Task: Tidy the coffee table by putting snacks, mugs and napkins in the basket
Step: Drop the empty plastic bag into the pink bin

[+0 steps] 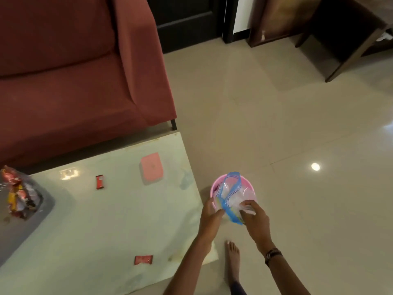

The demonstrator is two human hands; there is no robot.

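While both hands work at the pink basket (244, 181) on the floor just off the bench (119, 220) corner, the tidying looks partly done. The left hand (210, 218) pinches the blue-edged clear plastic bag (230, 194) at its rim, and the right hand (254, 213) grips its crumpled side, pressing it into the basket. Left on the bench are a red snack bar (99, 182), a red wrapped sweet (143, 259), a pink napkin pack (152, 168) and a heap of snack packets (18, 193) on a grey tray (32, 226). No mugs are in view.
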